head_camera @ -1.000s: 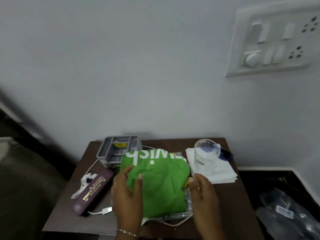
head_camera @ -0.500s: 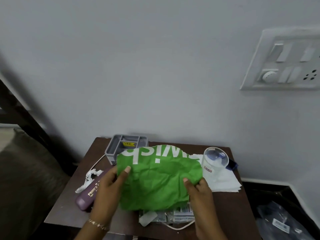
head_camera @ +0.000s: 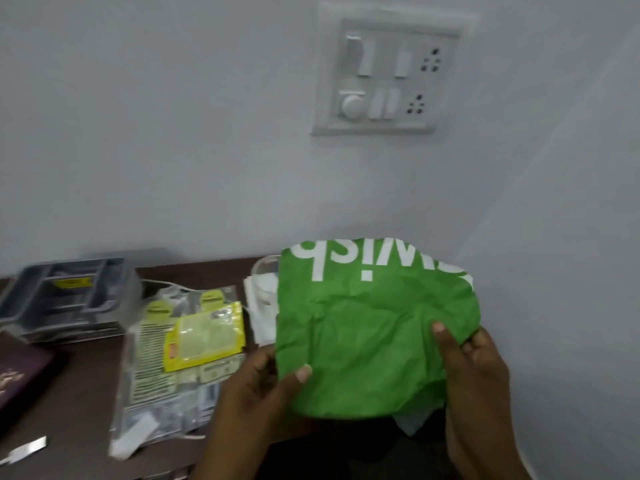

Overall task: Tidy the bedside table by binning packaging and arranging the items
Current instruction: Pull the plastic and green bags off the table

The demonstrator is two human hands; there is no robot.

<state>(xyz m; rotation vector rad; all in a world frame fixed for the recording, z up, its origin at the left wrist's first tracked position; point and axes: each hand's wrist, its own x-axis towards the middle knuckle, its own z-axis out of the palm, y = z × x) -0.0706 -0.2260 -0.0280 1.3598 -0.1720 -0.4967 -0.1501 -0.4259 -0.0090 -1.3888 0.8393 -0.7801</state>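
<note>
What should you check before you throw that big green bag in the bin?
1. Both hands hold the crumpled green paper bag with white letters: ok. Left hand and right hand each have a grip on an edge.
2. Bag lifted off the dark brown wooden table: ok.
3. Bag empty inside: cannot tell.
4. Bag not dragging the clear glass tumbler behind it: cannot tell, it partly hides the glass.
5. Bin in sight: not ok, none shows.
6. Other packaging gone: not ok, the yellow plastic packet lies on the table.
</note>
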